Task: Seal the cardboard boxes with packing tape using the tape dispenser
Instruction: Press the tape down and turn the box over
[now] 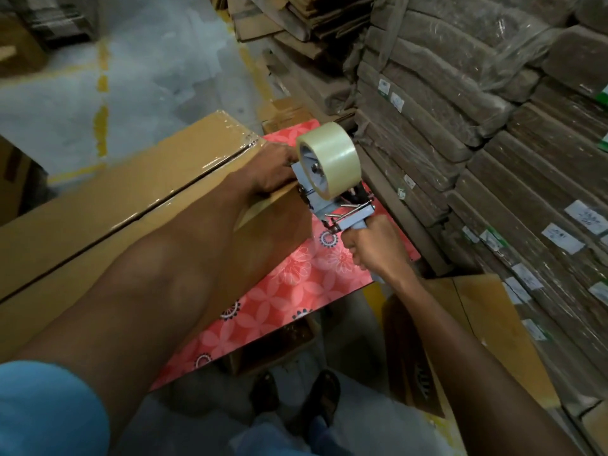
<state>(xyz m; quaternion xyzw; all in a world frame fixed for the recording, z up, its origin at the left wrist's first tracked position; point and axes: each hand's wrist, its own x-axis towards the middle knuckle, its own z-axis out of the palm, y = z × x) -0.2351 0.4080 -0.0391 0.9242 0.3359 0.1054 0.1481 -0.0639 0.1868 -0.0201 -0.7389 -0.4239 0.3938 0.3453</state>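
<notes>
floral table (289, 291) | left hand (271, 171) flat on box (98, 205) end | right hand (373, 246) grips tape dispenser (320, 205) just beside it

— What is the cardboard box (98, 209) like?
— Matt brown board, smooth. The clear tape strip (210, 164) over its seam is glossy and wrinkled at the far end.
— And the tape dispenser (332, 209)?
— Pale painted metal with bare, shiny steel pins. Its tape roll (332, 156) is translucent glossy film.
— The tabletop (296, 284)?
— A smooth red flowered covering with a soft sheen; plastic or laminate, I cannot tell.
— On the right?
— Stacks of flattened cardboard (427, 133), rough and dull, partly under shiny clear plastic wrap (513, 37). The floor (158, 60) is grey concrete with worn yellow paint (102, 126).
</notes>
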